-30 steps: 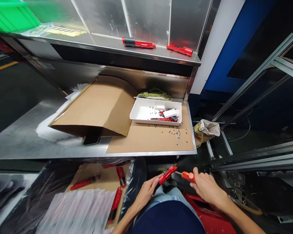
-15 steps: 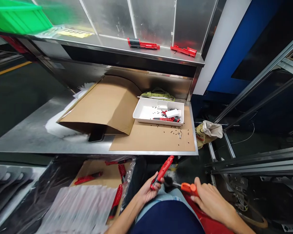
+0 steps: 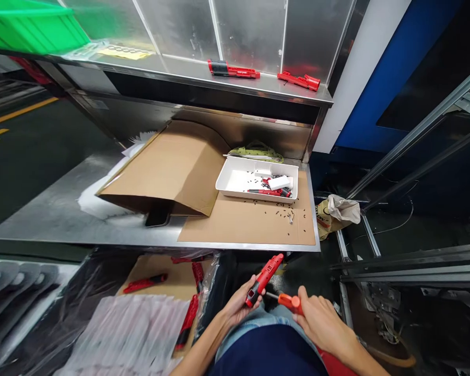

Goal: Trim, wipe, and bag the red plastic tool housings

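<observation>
My left hand (image 3: 241,302) is closed round the black lower end of a red and black tool housing (image 3: 267,274), held tilted over my lap with its red end up and to the right. In my right hand (image 3: 323,318) is a screwdriver (image 3: 289,302) with an orange-red handle. Its metal shaft points left at the lower part of the housing; whether the tip touches it I cannot tell. Just beyond my hands, a brown cardboard sheet (image 3: 219,227) on the metal bench carries many small dark screws (image 3: 284,213).
A white tray (image 3: 235,192) with red parts and screws stands on the cardboard, beside an open carton (image 3: 160,167). Two red parts (image 3: 238,72) lie on the shelf. At lower left, a plastic-lined box holds wrapped pieces (image 3: 129,329) and red housings (image 3: 188,321). Metal frames rise at right.
My right hand has moved left with the screwdriver, bringing its shaft close to the housing. My left hand has turned the housing slightly and shifted it a little right.
</observation>
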Available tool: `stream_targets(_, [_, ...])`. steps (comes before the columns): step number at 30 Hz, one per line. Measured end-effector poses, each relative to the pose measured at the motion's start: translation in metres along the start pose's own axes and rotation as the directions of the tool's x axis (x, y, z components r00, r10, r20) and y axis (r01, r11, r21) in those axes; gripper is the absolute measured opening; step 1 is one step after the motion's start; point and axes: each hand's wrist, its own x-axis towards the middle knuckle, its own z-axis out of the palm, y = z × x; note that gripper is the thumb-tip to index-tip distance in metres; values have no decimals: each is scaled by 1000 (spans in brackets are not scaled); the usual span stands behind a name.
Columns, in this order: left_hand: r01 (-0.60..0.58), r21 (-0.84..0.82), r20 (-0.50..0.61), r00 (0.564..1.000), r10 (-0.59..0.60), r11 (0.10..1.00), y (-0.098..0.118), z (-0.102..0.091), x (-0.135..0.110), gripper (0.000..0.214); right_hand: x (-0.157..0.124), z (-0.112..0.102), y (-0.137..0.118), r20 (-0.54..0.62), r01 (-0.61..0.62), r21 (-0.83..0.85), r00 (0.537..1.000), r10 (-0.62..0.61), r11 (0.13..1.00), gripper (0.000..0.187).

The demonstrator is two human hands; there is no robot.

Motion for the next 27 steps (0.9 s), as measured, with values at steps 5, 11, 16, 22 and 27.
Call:
stream_targets(5, [-144, 58, -95, 984, 149, 988, 10, 5, -33, 48, 48, 25, 54, -146, -123, 245, 976, 162, 962, 14])
stream_targets(11, [-137, -35, -20, 990, 137, 990, 15, 30, -82, 39, 112, 87, 97, -258, -306, 533, 829, 496, 788, 27])
stream_targets(16, [94, -133, 253, 966, -58, 987, 6, 49, -112, 40, 156, 132, 89, -300, -267, 660, 763, 572, 702, 35])
stream_targets(22, [38, -98, 395, 919, 4, 994, -2, 47, -131, 52, 188, 142, 82, -208, -310, 607, 827, 523, 732, 35])
stream_targets(27, [-47, -106, 352, 932, 82, 993, -6, 42, -144, 55, 193, 123, 82, -24, -412, 440, 883, 469, 798, 34])
